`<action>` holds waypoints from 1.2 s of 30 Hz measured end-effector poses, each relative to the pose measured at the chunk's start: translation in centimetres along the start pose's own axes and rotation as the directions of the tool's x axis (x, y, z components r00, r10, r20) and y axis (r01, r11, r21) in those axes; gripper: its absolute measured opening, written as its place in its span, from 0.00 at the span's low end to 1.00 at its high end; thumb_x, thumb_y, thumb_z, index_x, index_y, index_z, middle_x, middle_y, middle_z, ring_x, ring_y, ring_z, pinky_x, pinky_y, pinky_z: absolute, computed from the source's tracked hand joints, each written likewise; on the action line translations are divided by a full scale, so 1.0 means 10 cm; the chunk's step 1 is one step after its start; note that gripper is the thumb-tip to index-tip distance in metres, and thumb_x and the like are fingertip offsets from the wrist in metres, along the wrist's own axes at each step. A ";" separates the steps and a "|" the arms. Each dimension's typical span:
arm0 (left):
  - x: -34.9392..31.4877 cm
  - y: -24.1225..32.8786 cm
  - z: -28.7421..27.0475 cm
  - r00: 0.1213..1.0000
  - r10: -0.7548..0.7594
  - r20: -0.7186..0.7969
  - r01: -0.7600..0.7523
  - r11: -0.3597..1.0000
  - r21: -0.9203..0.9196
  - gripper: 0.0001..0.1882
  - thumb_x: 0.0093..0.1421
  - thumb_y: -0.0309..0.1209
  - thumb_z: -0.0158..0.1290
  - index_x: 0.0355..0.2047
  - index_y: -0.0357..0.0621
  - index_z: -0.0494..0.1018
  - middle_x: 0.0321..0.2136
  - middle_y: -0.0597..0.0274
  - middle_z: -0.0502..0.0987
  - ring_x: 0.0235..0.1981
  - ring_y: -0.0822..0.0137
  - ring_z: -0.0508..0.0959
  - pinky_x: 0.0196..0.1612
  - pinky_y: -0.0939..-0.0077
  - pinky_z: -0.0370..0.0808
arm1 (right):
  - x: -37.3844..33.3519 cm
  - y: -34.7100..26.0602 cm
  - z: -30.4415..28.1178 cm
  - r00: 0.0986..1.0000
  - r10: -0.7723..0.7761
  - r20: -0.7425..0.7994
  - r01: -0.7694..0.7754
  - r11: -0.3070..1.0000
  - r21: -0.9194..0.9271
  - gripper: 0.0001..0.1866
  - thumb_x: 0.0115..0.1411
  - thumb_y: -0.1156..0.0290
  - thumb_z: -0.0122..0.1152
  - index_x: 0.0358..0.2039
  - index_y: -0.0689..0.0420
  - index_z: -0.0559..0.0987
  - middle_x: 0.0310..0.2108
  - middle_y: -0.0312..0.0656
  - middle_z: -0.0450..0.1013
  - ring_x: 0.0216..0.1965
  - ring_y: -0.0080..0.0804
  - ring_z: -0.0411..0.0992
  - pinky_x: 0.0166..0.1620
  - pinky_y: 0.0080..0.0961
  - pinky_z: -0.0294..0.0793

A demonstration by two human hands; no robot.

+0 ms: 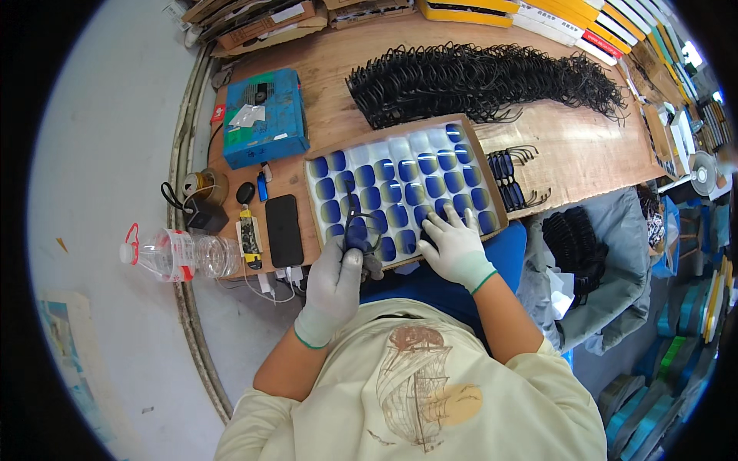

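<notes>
The black glasses frame (355, 227) in your left hand (336, 283) stands roughly lengthwise to you: one thin temple rises from your grip and points away, toward the far side of the tray (487, 170), leaning slightly left. The frame's front sits lower, turned at an angle near your fingertips, so its long axis runs more away from you than across.

The frame is over the left part of the tray's near edge, just above your left thumb and well to the left of your right hand (455, 247). Your gloved hands are apart. The left is closed on the frame, thumb against the fingers; the right has its fingers spread and bent down onto the blue-to-yellow lenses (413, 192) in the tray's near right part. You cannot be told from this view whether the right pinches a lens.

Your left fingers hide the lower part of the frame, and its dark rims blur into the lenses behind, so whether a lens sits in it is hard to make out. Your right fingers cover several lenses. Left of the tray, a black phone (284, 230) lies on the surface (327, 92), its long side pointing away from you.
</notes>
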State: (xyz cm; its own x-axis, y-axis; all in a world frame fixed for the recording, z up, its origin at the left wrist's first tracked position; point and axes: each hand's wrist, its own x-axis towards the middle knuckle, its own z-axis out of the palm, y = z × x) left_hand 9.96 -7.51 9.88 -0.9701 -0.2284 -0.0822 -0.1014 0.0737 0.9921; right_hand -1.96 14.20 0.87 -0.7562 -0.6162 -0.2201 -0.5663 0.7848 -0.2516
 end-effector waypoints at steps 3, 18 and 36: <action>-0.03 -0.05 -0.04 1.000 0.000 0.006 0.000 1.000 -0.020 0.16 0.76 0.36 0.40 0.46 0.33 0.68 0.30 0.58 0.81 0.30 0.73 0.79 0.34 0.79 0.73 | -0.01 0.00 0.06 1.000 0.001 0.002 -0.001 0.999 -0.046 0.30 0.70 0.48 0.46 0.63 0.55 0.74 0.70 0.44 0.65 0.74 0.52 0.52 0.74 0.64 0.40; -0.14 -0.09 -0.05 0.970 0.081 0.229 -0.143 0.953 0.268 0.14 0.73 0.34 0.44 0.46 0.33 0.70 0.25 0.53 0.81 0.26 0.58 0.82 0.33 0.64 0.77 | -0.53 -0.68 -0.48 0.998 0.066 0.023 -0.038 0.231 0.972 0.17 0.67 0.65 0.62 0.50 0.65 0.78 0.37 0.36 0.76 0.35 0.18 0.70 0.40 0.21 0.72; -0.08 -0.01 -0.18 0.841 -0.042 0.540 -0.021 0.994 0.109 0.15 0.74 0.34 0.43 0.48 0.32 0.69 0.31 0.53 0.83 0.31 0.59 0.84 0.39 0.66 0.79 | -0.51 -0.47 -0.62 0.955 -0.217 0.204 -0.206 0.013 0.979 0.14 0.64 0.75 0.56 0.47 0.68 0.81 0.42 0.37 0.78 0.45 0.22 0.72 0.53 0.26 0.72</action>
State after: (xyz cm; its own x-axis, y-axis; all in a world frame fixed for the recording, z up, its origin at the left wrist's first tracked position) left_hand 11.14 -9.04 10.04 -0.9305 0.3289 -0.1614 -0.1046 0.1837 0.9774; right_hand 2.57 14.07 8.98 -0.5321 -0.7722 -0.3473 0.4686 0.0731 -0.8804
